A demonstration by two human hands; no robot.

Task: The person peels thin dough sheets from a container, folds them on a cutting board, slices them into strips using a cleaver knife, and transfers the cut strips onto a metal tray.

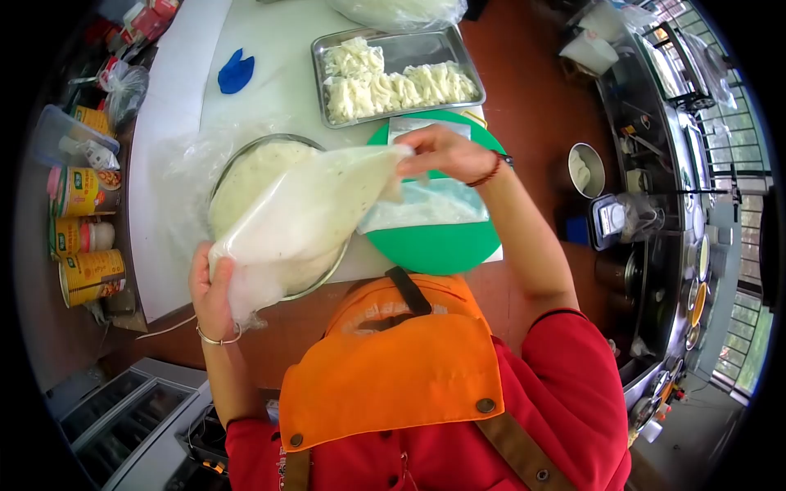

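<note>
A translucent plastic bag is stretched slantwise between my two hands, over a round metal bowl. My left hand is closed on its lower left end, thumb on top. At the upper right, my right hand pinches the other end. Inside the bowl lies a pale, smooth mass that looks like dough, partly hidden by the bag. Under my right hand, a flat clear plastic packet rests on a round green board.
A metal tray with white, shredded-looking pieces stands beyond the green board. A blue crumpled item lies on the white table. Yellow tins line the left side. A metal bowl is at right.
</note>
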